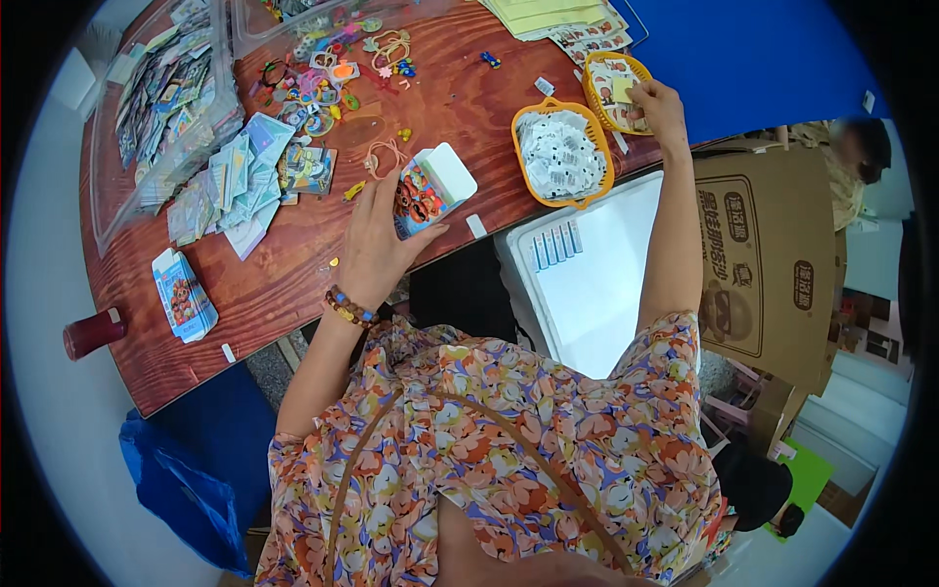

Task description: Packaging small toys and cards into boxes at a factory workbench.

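My left hand is wrapped round a small printed cardboard box with blue and red artwork. The box's white end flap stands open at its upper right. Over at the smaller yellow basket, my right hand reaches in with its fingertips pinched on a small pale-yellow slip. Cards with little printed figures lie beneath it in that basket. Just left of it, a larger yellow basket is full of small white packets.
Loose cards and colourful trinkets cover the table's left half, beside a clear plastic bin. A second printed box and a dark red cylinder lie near the left edge. A white foam box and large carton stand right.
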{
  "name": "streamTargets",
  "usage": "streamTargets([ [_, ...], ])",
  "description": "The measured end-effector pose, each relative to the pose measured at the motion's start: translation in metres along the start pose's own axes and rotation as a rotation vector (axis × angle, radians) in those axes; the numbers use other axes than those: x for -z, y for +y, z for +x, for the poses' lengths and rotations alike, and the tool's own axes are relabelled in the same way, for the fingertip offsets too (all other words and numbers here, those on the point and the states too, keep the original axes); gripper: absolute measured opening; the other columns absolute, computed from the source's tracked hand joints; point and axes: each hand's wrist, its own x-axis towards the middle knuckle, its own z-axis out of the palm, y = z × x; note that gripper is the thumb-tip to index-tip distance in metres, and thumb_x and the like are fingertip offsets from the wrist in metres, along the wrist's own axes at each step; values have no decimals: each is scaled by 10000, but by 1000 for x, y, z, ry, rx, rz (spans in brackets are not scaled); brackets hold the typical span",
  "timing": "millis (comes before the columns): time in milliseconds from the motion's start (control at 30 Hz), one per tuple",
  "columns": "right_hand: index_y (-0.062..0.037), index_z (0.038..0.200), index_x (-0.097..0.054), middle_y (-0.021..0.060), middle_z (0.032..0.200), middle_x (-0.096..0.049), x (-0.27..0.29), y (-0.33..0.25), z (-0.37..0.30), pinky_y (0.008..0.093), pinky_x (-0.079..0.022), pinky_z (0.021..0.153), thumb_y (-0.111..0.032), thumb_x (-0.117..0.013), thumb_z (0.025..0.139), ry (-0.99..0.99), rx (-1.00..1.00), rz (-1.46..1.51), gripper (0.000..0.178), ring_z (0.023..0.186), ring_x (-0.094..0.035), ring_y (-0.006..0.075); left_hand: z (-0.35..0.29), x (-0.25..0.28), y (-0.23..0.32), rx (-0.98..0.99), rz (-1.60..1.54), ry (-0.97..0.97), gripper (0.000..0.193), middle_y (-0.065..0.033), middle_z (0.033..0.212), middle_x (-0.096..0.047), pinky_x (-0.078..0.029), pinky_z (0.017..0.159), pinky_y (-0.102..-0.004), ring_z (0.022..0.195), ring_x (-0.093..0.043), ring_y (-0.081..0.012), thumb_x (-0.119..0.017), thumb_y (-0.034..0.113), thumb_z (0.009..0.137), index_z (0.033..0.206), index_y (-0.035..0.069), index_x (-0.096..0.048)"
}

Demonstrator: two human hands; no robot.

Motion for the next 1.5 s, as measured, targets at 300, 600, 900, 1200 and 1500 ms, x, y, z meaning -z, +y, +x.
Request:
streamTargets([
  [300, -24, 892, -707, 84, 1195, -662, -48, -110, -125, 295, -466, 926, -25, -693, 852, -377, 380, 413, 42, 1068, -611, 144, -4, -2, 0, -8, 87, 43, 818, -213, 1209, -557, -502, 922, -467, 1131, -564, -385, -839, 368, 741, 1372, 9, -461],
  [600, 1, 921, -682, 123, 1164, -666, -122, -170, -191, 332, -483, 892, -64, -688, 851, -389, 961, -131, 95, 1056, -629, 249, -10, 12, -4, 32, -25, 112, 842, -186, 1155, -566, -507, 880, -453, 1059, -587, -371, -852, 325, 732, 1404, 16, -448],
  [900, -21, 1131, -687, 144, 1122, -680, -143, -161, -248, 337, -528, 845, -35, -738, 845, 39, 959, 115, 290, 1008, -659, 262, -9, 13, -11, 85, -154, 279, 838, -197, 1127, -561, -501, 874, -440, 1035, -587, -374, -852, 272, 731, 1402, -10, -436],
  [1200, 21, 1163, -667, 68, 1004, -681, -163, -150, -237, 231, -526, 767, 19, -673, 910, -279, 629, 579, 253, 914, -648, 92, -14, 26, -17, -49, -132, 374, 698, -194, 1234, -569, -512, 907, -414, 1115, -602, -348, -783, 115, 800, 1400, 11, -442],
  [1500, 17, 1115, -697, 76, 1134, -621, -149, -150, -216, 251, -495, 862, 3, -655, 919, -585, 712, 698, 201, 1028, -605, 128, -31, 59, -28, 42, -534, 92, 485, -94, 1127, -637, -537, 835, -304, 1011, -654, -178, -701, 31, 882, 1344, 47, -553],
])
